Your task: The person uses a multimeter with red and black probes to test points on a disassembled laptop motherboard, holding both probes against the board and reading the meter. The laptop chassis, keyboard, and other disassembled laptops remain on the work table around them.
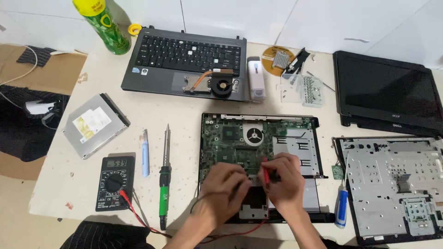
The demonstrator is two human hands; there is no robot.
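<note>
Off to my left lie a silver optical drive (pixel 95 124), a small blue-handled tool (pixel 145 159) and a green-handled soldering iron (pixel 164 184). At the back sits a laptop keyboard deck (pixel 184 57) with a copper heat-pipe fan (pixel 217 84) on it, beside a green bottle (pixel 102 24). On my right lie a detached laptop screen (pixel 385 92), a metal chassis plate (pixel 392 184) and a blue screwdriver (pixel 341 207).

Both hands (pixel 258 184) on the green motherboard (pixel 235 143), multimeter (pixel 114 183) at left.
</note>
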